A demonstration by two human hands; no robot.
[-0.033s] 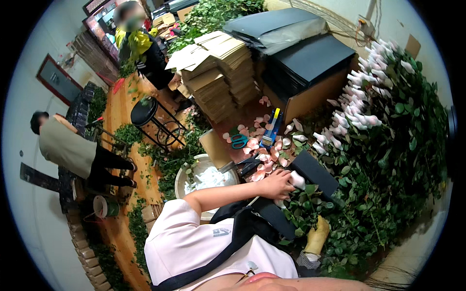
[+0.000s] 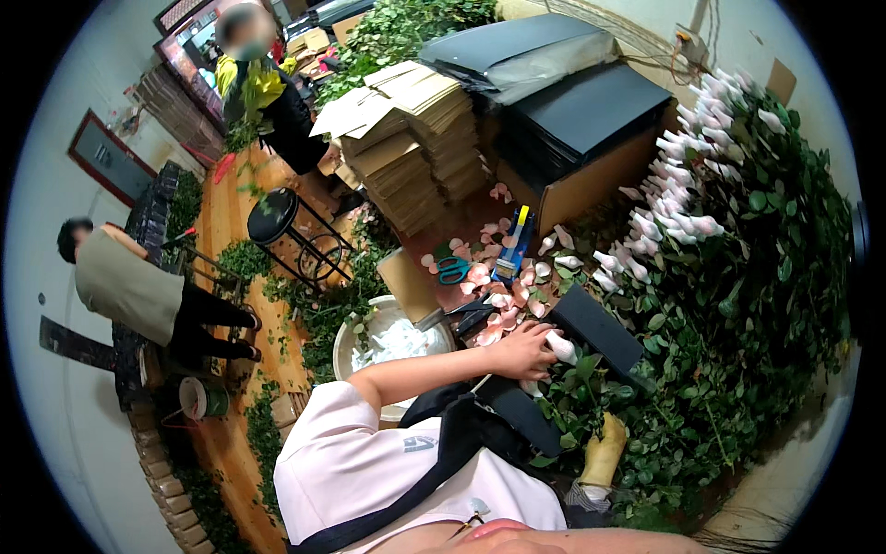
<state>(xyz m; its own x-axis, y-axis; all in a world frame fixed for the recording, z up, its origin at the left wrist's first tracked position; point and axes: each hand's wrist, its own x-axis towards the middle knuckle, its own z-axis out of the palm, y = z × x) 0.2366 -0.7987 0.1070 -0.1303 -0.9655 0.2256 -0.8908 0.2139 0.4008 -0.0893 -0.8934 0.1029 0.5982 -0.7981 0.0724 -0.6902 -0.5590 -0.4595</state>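
My bare left hand point(image 2: 519, 353) reaches across from the left, fingers curled against a pale pink rose head point(image 2: 560, 347) in a white net sleeve. Another pale bloom point(image 2: 532, 388) shows just below that hand. At the lower right my right hand point(image 2: 604, 450), in a yellow glove, is closed around leafy rose stems point(image 2: 581, 406); the leaves partly hide its grip. The stems lie between two dark padded blocks, an upper one point(image 2: 595, 328) and a lower one point(image 2: 519, 414). Loose pink petals point(image 2: 503, 319) are scattered beyond my left hand.
A white tub point(image 2: 343, 346) of white net sleeves stands left of my hand. Teal scissors point(image 2: 452, 270) and a blue tool point(image 2: 513, 245) lie among petals. Sleeved roses point(image 2: 678, 185) pile up at right. Behind are cardboard stacks point(image 2: 415, 138) and black sheets point(image 2: 591, 111). Two people work at left.
The rose head by my left hand has shifted slightly down and left, and its netted tip shows more clearly. My left fingers have moved a little; the gloved hand stays in place.
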